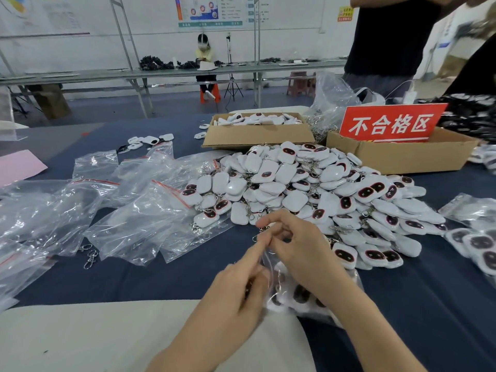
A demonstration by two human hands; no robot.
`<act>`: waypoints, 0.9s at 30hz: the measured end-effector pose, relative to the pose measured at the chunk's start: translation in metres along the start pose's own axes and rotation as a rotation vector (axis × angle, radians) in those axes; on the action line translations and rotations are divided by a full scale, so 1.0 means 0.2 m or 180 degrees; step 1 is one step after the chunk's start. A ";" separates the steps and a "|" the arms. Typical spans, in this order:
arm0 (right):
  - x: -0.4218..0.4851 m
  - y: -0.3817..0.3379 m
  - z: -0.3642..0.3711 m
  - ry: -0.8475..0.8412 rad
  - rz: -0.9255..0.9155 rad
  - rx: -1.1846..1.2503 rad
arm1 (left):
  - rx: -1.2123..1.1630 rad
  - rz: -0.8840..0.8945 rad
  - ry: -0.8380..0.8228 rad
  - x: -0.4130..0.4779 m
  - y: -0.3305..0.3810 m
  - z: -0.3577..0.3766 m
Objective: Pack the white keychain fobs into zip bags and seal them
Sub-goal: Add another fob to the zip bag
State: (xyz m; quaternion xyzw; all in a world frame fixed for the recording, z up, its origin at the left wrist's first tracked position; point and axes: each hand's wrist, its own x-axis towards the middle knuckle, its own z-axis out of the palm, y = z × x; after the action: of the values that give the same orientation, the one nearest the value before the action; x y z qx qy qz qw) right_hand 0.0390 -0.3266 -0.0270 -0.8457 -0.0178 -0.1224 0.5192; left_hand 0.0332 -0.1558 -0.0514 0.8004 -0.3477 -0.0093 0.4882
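Dark blue surface [174,277] in a white-walled workroom, with a long bench [161,74] at the back. Near the front edge, a zip bag [300,300] of fobs, pinched at its mouth by both hands: left hand [236,288] curled on the top edge, right hand [298,245] gripping from above and hiding part of it. Just beyond, a heap of white fobs [322,194]. To the left, empty bags [134,210] strewn about. Behind the heap, a cardboard box [257,137] full of fobs and a second box [402,157] holding a red sign [389,124]. Packed bags [477,242] at the right edge.
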 end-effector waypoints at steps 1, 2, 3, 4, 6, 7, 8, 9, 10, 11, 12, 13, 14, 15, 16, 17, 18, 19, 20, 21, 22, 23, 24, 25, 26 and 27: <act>0.00 0.00 0.00 -0.0035 -0.0008 0.0000 | -0.0021 0.0019 -0.0043 -0.01 0.01 0.00; 0.00 -0.01 0.00 -0.0072 -0.0046 -0.0007 | -0.0121 -0.0049 0.0009 -0.01 0.01 0.00; 0.00 -0.02 -0.01 -0.0079 -0.0097 -0.0015 | -0.0270 -0.0153 0.0133 -0.01 0.01 -0.01; 0.00 -0.02 -0.03 -0.0016 -0.0141 -0.0038 | -0.0400 -0.0241 0.0336 -0.01 0.01 -0.02; 0.00 -0.01 -0.09 0.0368 -0.0091 -0.0237 | -0.0487 -0.0347 0.0880 0.01 -0.01 -0.04; 0.00 0.01 -0.13 0.0659 -0.0003 -0.0592 | -0.0485 -0.0401 0.1098 0.01 -0.02 -0.06; -0.01 0.04 -0.17 0.0908 0.0138 -0.1121 | -0.0497 -0.0479 0.1251 0.02 -0.03 -0.07; -0.03 0.06 -0.21 0.1037 0.0342 -0.1685 | -0.0546 -0.0572 0.1352 0.03 -0.05 -0.08; -0.04 0.09 -0.24 0.1018 0.0592 -0.2117 | -0.0623 -0.0664 0.1408 0.04 -0.05 -0.08; -0.05 0.11 -0.25 0.0889 0.0839 -0.2371 | -0.0667 -0.0738 0.1435 0.04 -0.06 -0.09; -0.06 0.12 -0.25 0.0738 0.1013 -0.2510 | -0.0684 -0.0777 0.1439 0.04 -0.06 -0.09; -0.06 0.12 -0.25 0.0622 0.1095 -0.2586 | -0.0679 -0.0784 0.1418 0.04 -0.06 -0.09; -0.06 0.11 -0.24 0.0543 0.1125 -0.2636 | -0.0665 -0.0778 0.1385 0.04 -0.06 -0.08; -0.06 0.11 -0.23 0.0489 0.1127 -0.2676 | -0.0654 -0.0776 0.1354 0.04 -0.06 -0.08; -0.05 0.10 -0.22 0.0438 0.1123 -0.2730 | -0.0648 -0.0785 0.1334 0.04 -0.06 -0.08; -0.04 0.10 -0.21 0.0385 0.1123 -0.2794 | -0.0646 -0.0790 0.1325 0.04 -0.05 -0.07; -0.04 0.09 -0.21 0.0312 0.1137 -0.2834 | -0.0651 -0.0789 0.1328 0.04 -0.05 -0.07; -0.03 0.09 -0.21 0.0234 0.1152 -0.2834 | -0.0665 -0.0789 0.1338 0.05 -0.05 -0.07; -0.03 0.09 -0.22 0.0163 0.1166 -0.2793 | -0.0682 -0.0784 0.1350 0.05 -0.05 -0.07; -0.03 0.08 -0.23 0.0106 0.1176 -0.2726 | -0.0694 -0.0777 0.1358 0.05 -0.05 -0.07; -0.02 0.08 -0.24 0.0074 0.1162 -0.2657 | -0.0710 -0.0766 0.1363 0.05 -0.06 -0.07; -0.02 0.07 -0.24 0.0063 0.1119 -0.2616 | -0.0731 -0.0752 0.1365 0.05 -0.06 -0.07; -0.02 0.08 -0.23 0.0067 0.1033 -0.2616 | -0.0745 -0.0741 0.1365 0.05 -0.06 -0.07; -0.02 0.08 -0.22 0.0095 0.0916 -0.2614 | -0.0749 -0.0735 0.1364 0.05 -0.07 -0.07; -0.02 0.09 -0.21 0.0160 0.0791 -0.2514 | -0.0749 -0.0723 0.1374 0.05 -0.07 -0.07; -0.02 0.09 -0.21 0.0291 0.0701 -0.2237 | -0.0751 -0.0694 0.1402 0.05 -0.07 -0.07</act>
State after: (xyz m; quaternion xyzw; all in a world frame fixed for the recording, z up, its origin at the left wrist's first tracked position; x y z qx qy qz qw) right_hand 0.0311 -0.3713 -0.0262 -0.9628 0.1397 -0.1021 0.2074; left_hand 0.0535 -0.1471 -0.0522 0.7534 -0.1414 0.0721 0.6381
